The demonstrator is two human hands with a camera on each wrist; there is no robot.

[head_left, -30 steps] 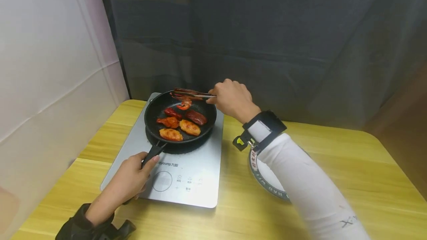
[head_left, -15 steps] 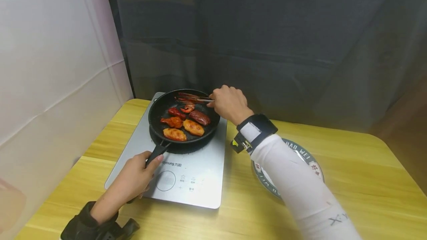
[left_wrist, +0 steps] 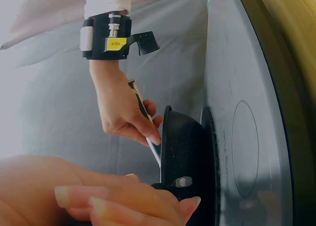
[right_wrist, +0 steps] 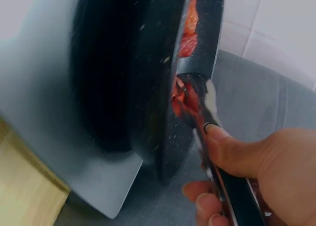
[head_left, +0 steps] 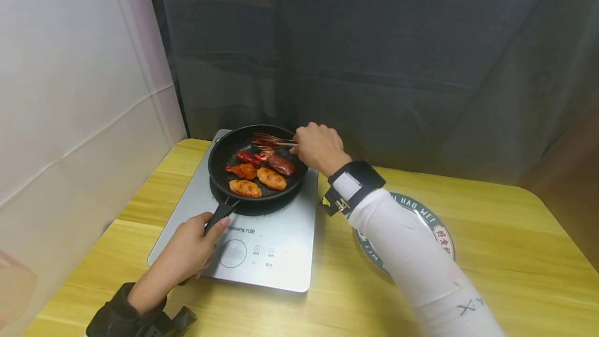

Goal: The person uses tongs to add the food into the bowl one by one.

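My left hand (head_left: 187,246) grips the black handle (head_left: 217,216) of a frying pan (head_left: 296,177). Metal tongs (head_left: 283,142) with dark grips (right_wrist: 239,196) are held in my right hand (head_left: 322,145) at the pan's far right rim. Their tips are inside the pan, at an orange-red shrimp (head_left: 265,153); whether they pinch it I cannot tell. Nearer in the pan lie a dark brown piece of meat (head_left: 281,165), a red piece (head_left: 248,158), an orange drumstick (head_left: 241,171) and two browned chicken wings (head_left: 245,188). In the left wrist view, the pan's side hides the food.
Under the pan is a silver induction cooker (head_left: 281,233) on a wooden table (head_left: 337,295). A round plate with a green lettered rim (head_left: 414,203) stands to the right, partly hidden by my right sleeve. A grey curtain (head_left: 374,66) hangs behind, a white one (head_left: 79,92) at left.
My right hand has come down, lowering the tongs from above the far side of the pan to the shrimp. My left hand keeps its grip on the handle. The head view has shifted slightly.
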